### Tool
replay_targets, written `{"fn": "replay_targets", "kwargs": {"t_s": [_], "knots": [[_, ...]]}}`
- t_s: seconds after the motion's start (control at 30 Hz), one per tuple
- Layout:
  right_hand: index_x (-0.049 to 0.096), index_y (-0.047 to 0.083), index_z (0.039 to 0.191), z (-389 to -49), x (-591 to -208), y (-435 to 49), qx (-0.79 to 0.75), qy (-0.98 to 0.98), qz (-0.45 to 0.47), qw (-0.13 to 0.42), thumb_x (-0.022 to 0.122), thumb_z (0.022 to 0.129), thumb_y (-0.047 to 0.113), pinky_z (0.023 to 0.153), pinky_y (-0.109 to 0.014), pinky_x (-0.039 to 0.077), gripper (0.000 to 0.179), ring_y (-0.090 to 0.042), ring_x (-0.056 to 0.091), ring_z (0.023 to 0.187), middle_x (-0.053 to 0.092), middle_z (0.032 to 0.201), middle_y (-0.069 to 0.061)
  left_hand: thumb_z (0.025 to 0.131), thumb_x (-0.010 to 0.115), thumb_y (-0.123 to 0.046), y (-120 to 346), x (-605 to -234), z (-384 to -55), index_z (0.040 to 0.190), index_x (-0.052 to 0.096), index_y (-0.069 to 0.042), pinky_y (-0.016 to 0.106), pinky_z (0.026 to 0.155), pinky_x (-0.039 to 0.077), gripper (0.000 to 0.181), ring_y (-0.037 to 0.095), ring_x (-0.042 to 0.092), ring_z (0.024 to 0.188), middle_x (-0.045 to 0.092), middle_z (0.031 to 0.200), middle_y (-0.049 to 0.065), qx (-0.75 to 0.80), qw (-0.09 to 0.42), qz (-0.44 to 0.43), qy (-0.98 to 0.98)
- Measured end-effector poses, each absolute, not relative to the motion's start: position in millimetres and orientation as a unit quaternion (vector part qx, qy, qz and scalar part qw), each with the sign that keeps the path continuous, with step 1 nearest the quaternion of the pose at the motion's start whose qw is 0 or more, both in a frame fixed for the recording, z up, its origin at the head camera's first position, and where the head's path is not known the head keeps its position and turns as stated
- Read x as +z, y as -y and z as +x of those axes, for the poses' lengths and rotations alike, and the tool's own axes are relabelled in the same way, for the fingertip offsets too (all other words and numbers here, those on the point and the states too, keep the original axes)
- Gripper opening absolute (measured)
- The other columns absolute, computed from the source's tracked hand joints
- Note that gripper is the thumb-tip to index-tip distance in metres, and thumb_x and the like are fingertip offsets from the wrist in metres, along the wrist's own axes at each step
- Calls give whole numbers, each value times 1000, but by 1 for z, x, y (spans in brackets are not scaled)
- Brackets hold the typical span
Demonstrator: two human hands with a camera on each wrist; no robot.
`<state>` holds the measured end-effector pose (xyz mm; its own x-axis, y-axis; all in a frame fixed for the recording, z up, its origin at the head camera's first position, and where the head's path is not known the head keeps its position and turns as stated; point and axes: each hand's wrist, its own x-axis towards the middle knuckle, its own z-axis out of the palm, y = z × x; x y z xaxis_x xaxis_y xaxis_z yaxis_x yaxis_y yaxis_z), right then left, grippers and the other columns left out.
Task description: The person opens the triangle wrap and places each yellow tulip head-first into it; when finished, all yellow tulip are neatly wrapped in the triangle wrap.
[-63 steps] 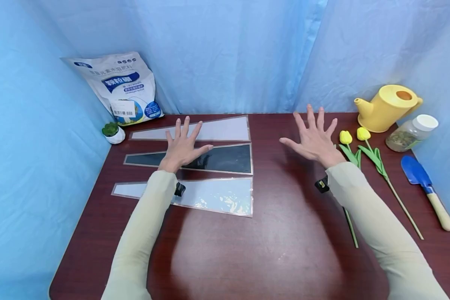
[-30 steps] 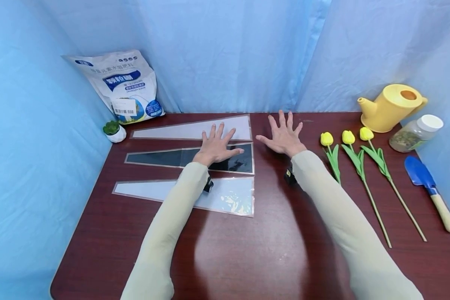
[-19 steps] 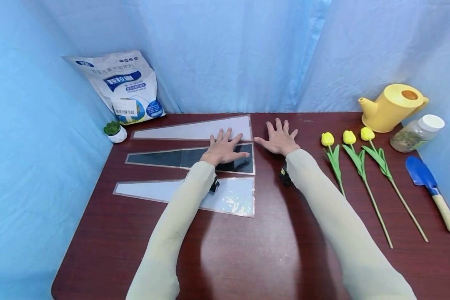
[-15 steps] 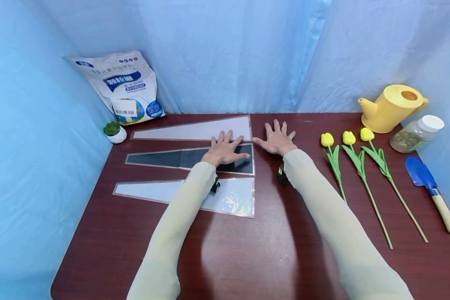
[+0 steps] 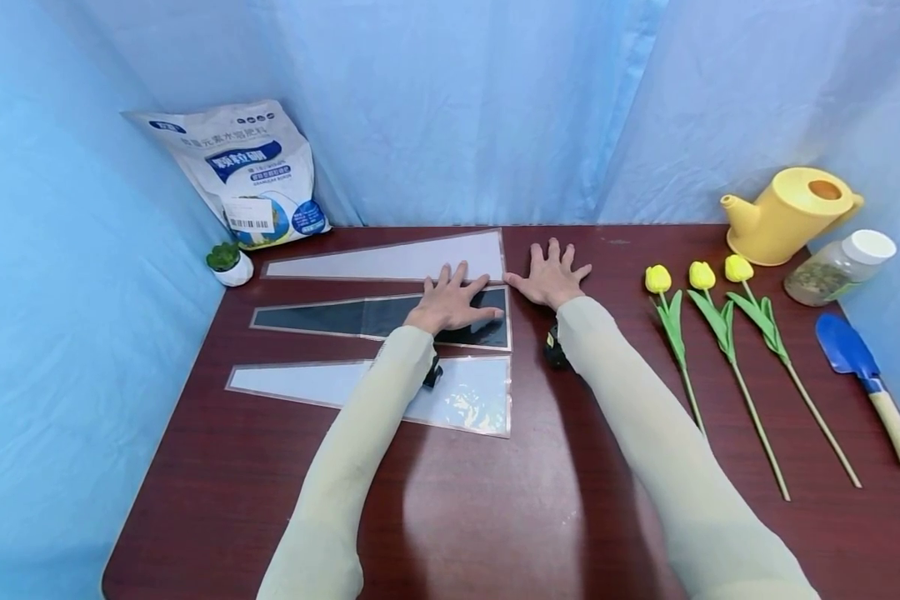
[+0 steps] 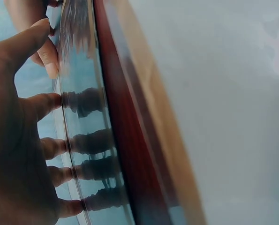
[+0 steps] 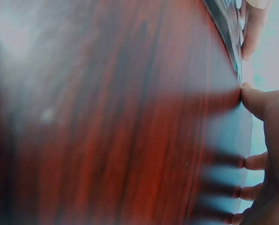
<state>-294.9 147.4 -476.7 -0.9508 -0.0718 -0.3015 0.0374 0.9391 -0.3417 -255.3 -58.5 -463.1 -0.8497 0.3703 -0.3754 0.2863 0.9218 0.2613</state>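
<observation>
My left hand (image 5: 450,305) lies with spread fingers over the wide end of the dark tapered laminated strip (image 5: 322,318); in the left wrist view its fingertips (image 6: 69,207) meet the glossy film. Beyond its fingers is the back white tapered strip (image 5: 405,259), and under the forearm passes the front white tapered strip (image 5: 292,382). My right hand (image 5: 549,279), fingers also spread, rests on the table just right of the strips. Its thumb tip is right at the strips' right edge, and its fingertips (image 7: 254,161) touch the wood in the right wrist view. Neither hand holds anything.
A white fertilizer bag (image 5: 232,171) and small potted succulent (image 5: 229,265) stand back left. On the right lie yellow tulips (image 5: 701,275) and a blue trowel (image 5: 847,346), with a yellow watering can (image 5: 787,215) and lidded jar (image 5: 832,271) behind. Blue curtains (image 5: 450,108) surround the table (image 5: 187,483).
Both hands have come closer together: the left moved right along the strips, the right moved left away from the tulips. Both came down onto the surface, and barely moved in the last half second.
</observation>
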Motion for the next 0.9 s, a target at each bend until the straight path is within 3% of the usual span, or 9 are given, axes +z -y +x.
{"fn": "replay_targets", "kwargs": {"t_s": [0.37, 0.7, 0.9], "knots": [[28, 6, 155, -298, -477, -134, -235, -965, 44, 111, 62, 92, 57, 113, -80, 2, 88, -50, -6, 154, 8, 166, -25, 92, 41, -75, 60, -464, -254, 160, 12, -40, 65, 124, 7, 82, 38, -3, 158, -3, 171, 8, 92, 210, 166, -959], [54, 13, 142, -298, -477, -122, -295, -953, 5, 72, 64, 97, 32, 118, -70, 7, 50, -45, 1, 154, 20, 165, -21, 92, 41, -76, 59, -464, -255, 160, 12, -40, 64, 125, 7, 82, 38, -4, 158, -3, 171, 8, 95, 210, 167, -959], [59, 12, 139, -300, -475, -120, -318, -944, -22, 89, 63, 99, 22, 117, -66, 11, 42, -43, 5, 154, 21, 166, -17, 92, 41, -76, 58, -463, -256, 160, 14, -40, 64, 124, 8, 81, 37, -3, 158, -1, 171, 8, 100, 212, 170, -957]]}}
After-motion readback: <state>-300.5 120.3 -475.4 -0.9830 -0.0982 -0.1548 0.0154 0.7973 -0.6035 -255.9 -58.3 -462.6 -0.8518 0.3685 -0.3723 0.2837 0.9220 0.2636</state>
